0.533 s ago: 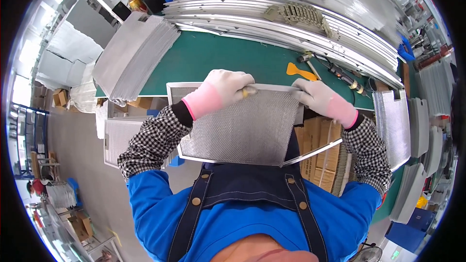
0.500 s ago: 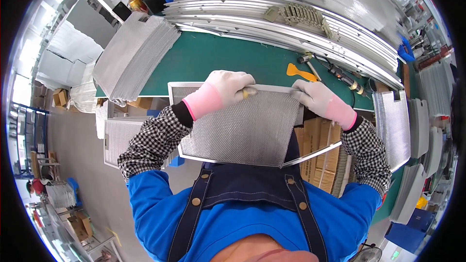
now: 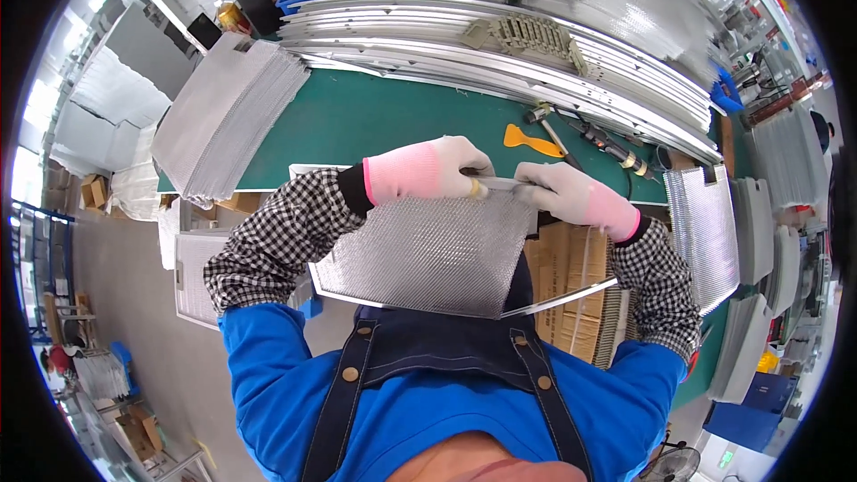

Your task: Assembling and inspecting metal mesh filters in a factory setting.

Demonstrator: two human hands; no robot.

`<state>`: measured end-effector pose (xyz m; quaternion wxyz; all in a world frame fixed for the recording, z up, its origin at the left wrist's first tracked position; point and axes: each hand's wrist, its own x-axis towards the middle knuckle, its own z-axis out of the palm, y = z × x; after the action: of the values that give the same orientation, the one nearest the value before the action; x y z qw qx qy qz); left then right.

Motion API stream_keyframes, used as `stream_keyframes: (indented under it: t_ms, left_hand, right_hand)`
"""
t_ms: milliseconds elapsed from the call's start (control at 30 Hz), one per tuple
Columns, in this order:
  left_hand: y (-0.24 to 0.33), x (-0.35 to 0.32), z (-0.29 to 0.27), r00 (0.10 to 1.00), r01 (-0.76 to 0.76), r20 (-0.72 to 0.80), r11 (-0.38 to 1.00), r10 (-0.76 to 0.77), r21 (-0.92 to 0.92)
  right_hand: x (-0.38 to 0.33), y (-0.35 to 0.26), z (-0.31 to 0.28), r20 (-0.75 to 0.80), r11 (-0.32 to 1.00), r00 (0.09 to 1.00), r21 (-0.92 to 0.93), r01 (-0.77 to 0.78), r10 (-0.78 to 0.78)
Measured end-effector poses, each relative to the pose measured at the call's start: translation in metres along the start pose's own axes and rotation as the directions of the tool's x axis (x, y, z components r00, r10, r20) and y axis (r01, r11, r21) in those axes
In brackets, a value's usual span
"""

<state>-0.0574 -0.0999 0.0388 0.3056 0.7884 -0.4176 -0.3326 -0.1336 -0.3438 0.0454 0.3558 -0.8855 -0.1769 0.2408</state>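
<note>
A silver mesh filter panel (image 3: pixel 433 254) is held in front of my chest, its far edge resting on the green bench (image 3: pixel 393 120). My left hand (image 3: pixel 437 170), in a white and pink glove, grips the panel's top edge near the middle. My right hand (image 3: pixel 562 196), gloved the same way, pinches that same top edge just to the right of it. A thin metal frame strip (image 3: pixel 562 296) runs along the panel's lower right side and sticks out past it.
A stack of mesh sheets (image 3: pixel 223 112) lies at the left of the bench. Long metal strips (image 3: pixel 500 36) lie across the back. A yellow scraper (image 3: pixel 527 140) and hand tools (image 3: pixel 598 138) rest beyond my hands. More framed panels (image 3: pixel 705 223) stand at the right.
Both hands have slid closer together along the panel's top edge. The panel has tilted and moved toward my body.
</note>
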Motion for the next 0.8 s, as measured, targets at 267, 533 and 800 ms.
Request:
stream_keyframes:
  t_ms: [267, 533, 800]
  left_hand:
    - [-0.010, -0.001, 0.008, 0.971, -0.179, -0.120, 0.962, 0.206, 0.209]
    - [-0.060, 0.015, 0.016, 0.963, -0.010, -0.251, 0.939, 0.102, 0.345]
    - [-0.083, 0.077, 0.061, 0.852, -0.230, -0.376, 0.905, 0.365, 0.357]
  right_hand:
    - [0.001, 0.016, -0.011, 0.292, 0.930, 0.945, 0.285, -0.231, 0.145]
    - [0.000, 0.057, 0.019, -0.062, 0.976, 0.991, 0.192, -0.106, 0.120]
    - [-0.007, 0.083, 0.035, -0.206, 0.968, 0.955, 0.180, -0.177, 0.213]
